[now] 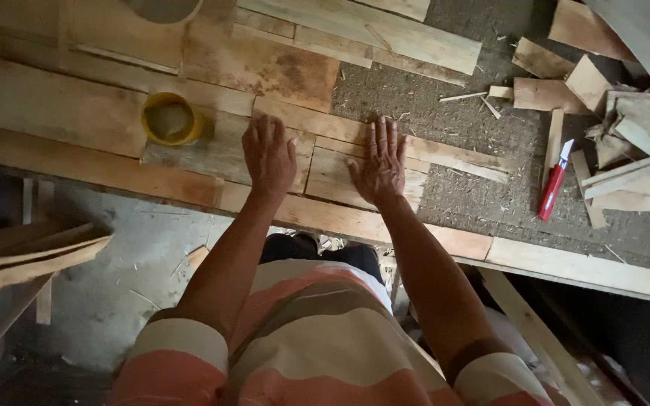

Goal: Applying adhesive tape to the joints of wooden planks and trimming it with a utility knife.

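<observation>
Wooden boards (340, 177) lie under two flat, open hands, left hand (268, 154), right hand (378, 169), gripping nothing.

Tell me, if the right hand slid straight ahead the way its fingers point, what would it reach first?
The right hand lies flat on a wooden board, fingers pointing away from the person. Straight ahead it would probably cross the long wood strip first, then bare gritty bench surface.

The round grey thing (163, 9) runs off the top edge; the long plank (645, 34) leaves the right corner.
</observation>
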